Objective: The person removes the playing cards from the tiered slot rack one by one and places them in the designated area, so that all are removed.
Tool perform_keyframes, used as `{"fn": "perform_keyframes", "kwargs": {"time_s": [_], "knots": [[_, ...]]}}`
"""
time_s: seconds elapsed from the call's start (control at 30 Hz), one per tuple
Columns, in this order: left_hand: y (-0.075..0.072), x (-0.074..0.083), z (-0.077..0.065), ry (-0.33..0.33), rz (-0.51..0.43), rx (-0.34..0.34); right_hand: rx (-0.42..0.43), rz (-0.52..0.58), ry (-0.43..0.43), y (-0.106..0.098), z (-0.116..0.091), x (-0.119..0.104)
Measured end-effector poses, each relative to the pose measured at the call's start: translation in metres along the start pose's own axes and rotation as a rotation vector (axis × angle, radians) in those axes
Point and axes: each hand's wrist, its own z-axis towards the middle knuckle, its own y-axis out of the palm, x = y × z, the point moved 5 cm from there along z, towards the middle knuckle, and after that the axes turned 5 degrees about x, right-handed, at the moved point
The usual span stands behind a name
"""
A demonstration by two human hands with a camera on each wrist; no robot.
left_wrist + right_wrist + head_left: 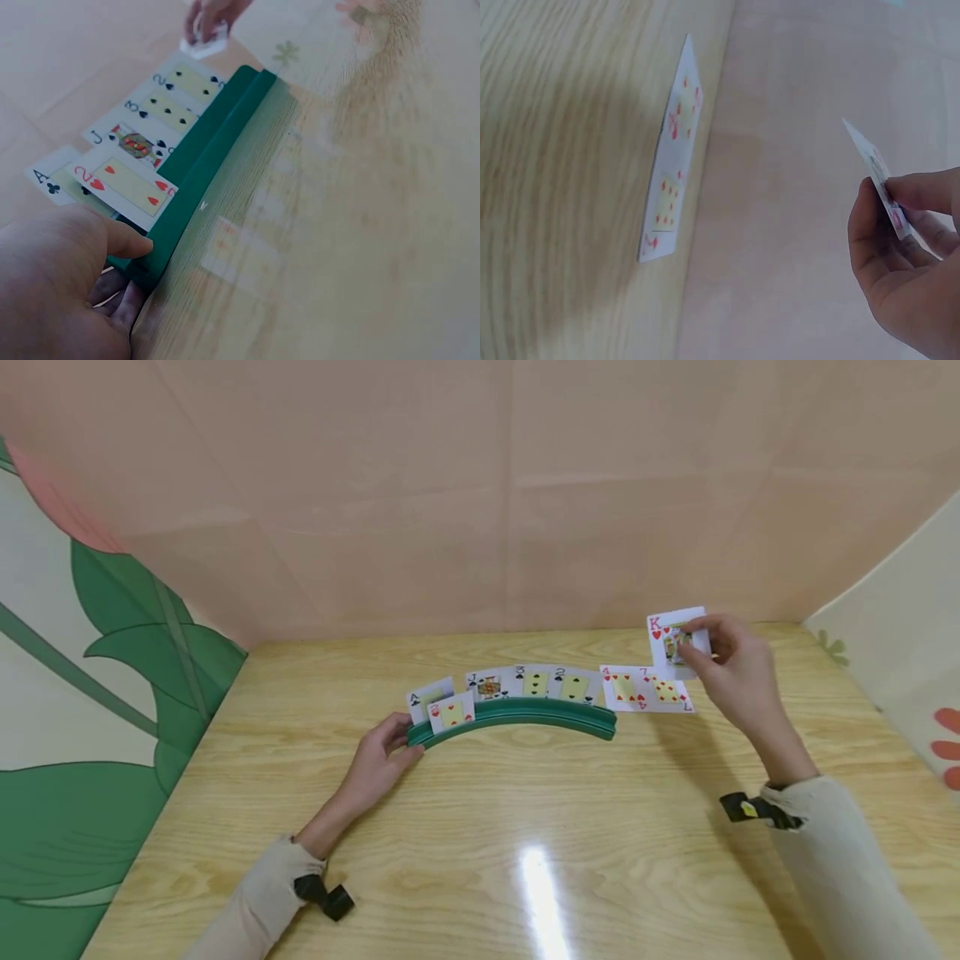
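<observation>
A curved green playing card holder (pixel 525 712) stands on the table, its left end gripped by my left hand (pixel 378 762), thumb in front. In its slots lean a black ace (pixel 420 696), a two of hearts (pixel 124 184) overlapping it, a jack of spades (pixel 487 686), a three of spades (pixel 536 683) and a two of spades (pixel 575 686). My right hand (pixel 738 672) pinches a king of hearts (pixel 671 646) between thumb and fingers, raised above the table. Below it, right of the holder, lie a four of hearts (pixel 621 687) and a seven of diamonds (pixel 666 692), side by side.
The wooden table (pixel 450 843) reaches back to a pinkish wall covering (pixel 450 527). A panel with green leaves (pixel 127 635) borders the left side, and a pale panel (pixel 907 610) the right. Light reflects off the table's front.
</observation>
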Motion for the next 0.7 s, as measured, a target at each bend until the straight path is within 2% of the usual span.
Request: {"fn": "perform_keyframes", "kwargs": {"time_s": [0.27,0.53,0.7], "knots": [[0.001,0.0,0.0,-0.014,0.007,-0.007,-0.015,-0.056,-0.035,0.001,0.0,0.014],[0.0,0.033,-0.007,-0.014,0.015,-0.02,-0.071,-0.099,0.041,0.004,0.001,0.028],[-0.001,0.033,-0.008,-0.023,0.011,-0.016,-0.102,-0.102,0.074,0.005,0.0,0.036]]}}
